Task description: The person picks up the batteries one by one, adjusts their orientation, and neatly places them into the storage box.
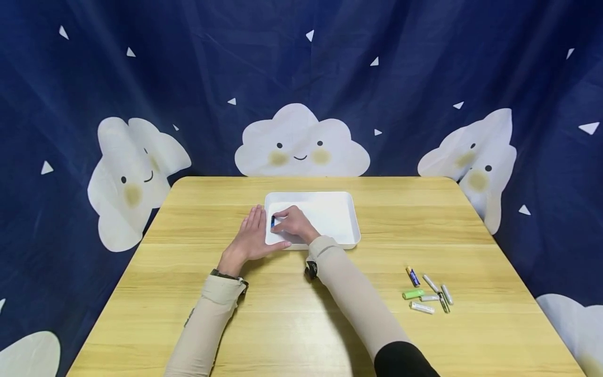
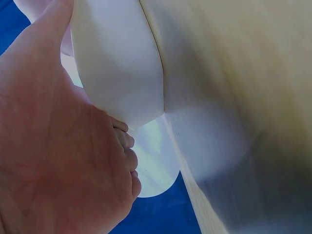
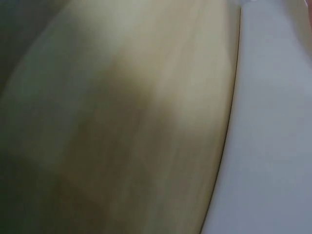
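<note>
A shallow white tray (image 1: 332, 215) lies toward the far side of the wooden table. Inside it, at the left end, my right hand (image 1: 297, 222) pinches a small dark blue battery (image 1: 272, 222) between thumb and fingers. My left hand (image 1: 253, 238) rests against the tray's left side, fingers straight and pointing away, thumb stretched along the front wall. The left wrist view shows that palm (image 2: 58, 141) beside the tray's outer wall (image 2: 119, 63). In the right wrist view the front wall (image 3: 273, 131) fills the right side, with the battery out of sight.
Several loose batteries lie on the table at the right front, among them a green one (image 1: 413, 295), a blue and gold one (image 1: 413, 276) and a white one (image 1: 421, 308). A dark blue curtain (image 1: 202, 63) with cloud prints hangs behind the table (image 1: 188, 225).
</note>
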{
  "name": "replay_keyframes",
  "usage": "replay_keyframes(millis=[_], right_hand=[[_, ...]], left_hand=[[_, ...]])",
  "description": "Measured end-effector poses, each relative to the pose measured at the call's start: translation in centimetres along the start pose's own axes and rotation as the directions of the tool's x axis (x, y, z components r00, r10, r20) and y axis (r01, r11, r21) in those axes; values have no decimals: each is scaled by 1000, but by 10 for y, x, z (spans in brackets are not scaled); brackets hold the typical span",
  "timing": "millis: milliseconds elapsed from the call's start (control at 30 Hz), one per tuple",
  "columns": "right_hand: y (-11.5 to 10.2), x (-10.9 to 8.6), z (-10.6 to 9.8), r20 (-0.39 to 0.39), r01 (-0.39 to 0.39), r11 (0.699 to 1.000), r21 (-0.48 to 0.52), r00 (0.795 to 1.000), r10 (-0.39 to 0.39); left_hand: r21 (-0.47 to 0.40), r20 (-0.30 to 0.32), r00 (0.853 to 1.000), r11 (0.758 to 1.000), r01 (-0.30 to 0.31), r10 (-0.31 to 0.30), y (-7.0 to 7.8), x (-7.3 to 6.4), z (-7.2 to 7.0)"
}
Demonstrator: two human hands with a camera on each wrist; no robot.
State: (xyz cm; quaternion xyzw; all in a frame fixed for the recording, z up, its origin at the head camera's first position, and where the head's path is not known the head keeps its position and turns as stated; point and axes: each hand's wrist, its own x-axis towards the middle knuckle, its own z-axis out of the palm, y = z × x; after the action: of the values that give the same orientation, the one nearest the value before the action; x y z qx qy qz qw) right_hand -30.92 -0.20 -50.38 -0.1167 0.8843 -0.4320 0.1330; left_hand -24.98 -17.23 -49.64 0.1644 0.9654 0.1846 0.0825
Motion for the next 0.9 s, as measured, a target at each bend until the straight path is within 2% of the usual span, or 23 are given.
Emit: replay_keyframes(millis=[200, 400, 600, 900], right_hand=[[-4, 2, 4, 10, -20, 1000, -13, 1000, 20], [-6, 3, 8, -10, -16, 999, -51, 1000, 15], [-12, 0, 7, -10, -17, 999, -41, 1000, 17], [-8, -1, 4, -4, 23, 999, -30, 1000, -23]], left_hand=[[2, -9, 1000, 1000, -12, 12, -2, 0, 3], [1, -7, 1000, 1000, -15, 15, 0, -1, 0], [2, -5, 1000, 1000, -14, 14, 1, -1, -3], [10, -21, 1000, 1000, -19, 19, -4, 2, 4]])
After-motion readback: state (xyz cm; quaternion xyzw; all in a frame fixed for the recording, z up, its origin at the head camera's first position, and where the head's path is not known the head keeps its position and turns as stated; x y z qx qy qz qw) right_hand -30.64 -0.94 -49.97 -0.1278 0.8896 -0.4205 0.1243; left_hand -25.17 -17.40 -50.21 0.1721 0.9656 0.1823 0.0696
